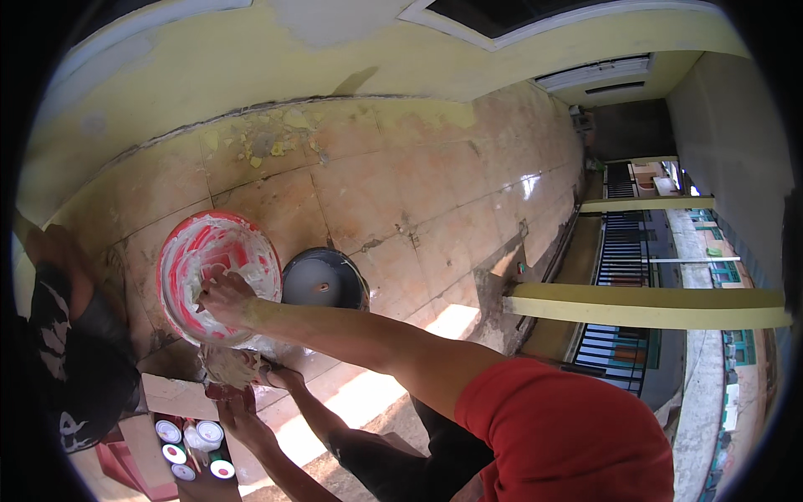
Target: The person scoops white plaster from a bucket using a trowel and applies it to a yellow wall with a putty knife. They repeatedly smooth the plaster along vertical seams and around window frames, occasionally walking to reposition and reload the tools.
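Note:
My right hand reaches into a red basin whose inside is smeared with white putty. Its fingers are closed, and what they hold is hidden. Below the basin's near rim, my left hand grips a flat tool with a reddish-brown grip part, its top heaped with putty. The tool's exact kind does not show under the putty. Against the basin's right side stands a black bucket of greyish water, with a small brownish thing in it.
An open cardboard box holds several cans at lower left. Another person in dark patterned clothing is at the left edge. Yellow flakes litter the tiled floor by the yellow wall. A pillar and railings stand right.

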`<state>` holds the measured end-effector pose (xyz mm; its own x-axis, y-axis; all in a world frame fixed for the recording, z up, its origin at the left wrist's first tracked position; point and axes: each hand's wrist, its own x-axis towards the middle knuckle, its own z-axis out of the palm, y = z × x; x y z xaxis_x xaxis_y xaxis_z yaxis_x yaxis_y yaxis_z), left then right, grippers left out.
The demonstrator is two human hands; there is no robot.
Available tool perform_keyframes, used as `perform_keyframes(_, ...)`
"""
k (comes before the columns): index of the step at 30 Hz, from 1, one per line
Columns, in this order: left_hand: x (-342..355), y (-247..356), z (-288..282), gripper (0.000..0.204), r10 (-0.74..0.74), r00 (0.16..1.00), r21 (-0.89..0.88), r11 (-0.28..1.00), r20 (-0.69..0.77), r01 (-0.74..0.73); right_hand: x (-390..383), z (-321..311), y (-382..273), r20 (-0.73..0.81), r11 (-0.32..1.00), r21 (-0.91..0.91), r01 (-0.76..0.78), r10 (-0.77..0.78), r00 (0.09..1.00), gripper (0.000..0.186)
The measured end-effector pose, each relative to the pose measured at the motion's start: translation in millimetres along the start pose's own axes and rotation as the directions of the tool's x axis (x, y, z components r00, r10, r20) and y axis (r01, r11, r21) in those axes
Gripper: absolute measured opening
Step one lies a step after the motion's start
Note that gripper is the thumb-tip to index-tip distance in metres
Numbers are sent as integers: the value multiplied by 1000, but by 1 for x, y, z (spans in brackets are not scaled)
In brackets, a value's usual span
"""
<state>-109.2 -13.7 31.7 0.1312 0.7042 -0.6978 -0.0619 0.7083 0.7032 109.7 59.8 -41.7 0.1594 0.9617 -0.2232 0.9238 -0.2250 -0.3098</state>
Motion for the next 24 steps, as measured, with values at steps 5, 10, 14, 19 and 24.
perform_keyframes(5,4,-5,4,45,2,1000,34,999,-3,-2,-1,16,7,40,995,92,23,-27,999,24)
perform_keyframes(10,7,-13,0,44,22,1000,30,999,5,-23,2,11,5,-82,995,51,84,-80,993,23)
perform_keyframes(14,1,-13,-6,44,19,1000,54,998,-10,-18,7,-1,-3,-47,995,25,97,-96,994,23)
perform_keyframes(19,0,-9,6,44,28,999,26,999,20,-28,10,11,8,-96,998,34,56,-53,994,21)
perform_keyframes(24,1,-15,-7,45,1,999,-29,1000,-48,-3,-1,-5,2,-50,999,21,-26,27,998,23)
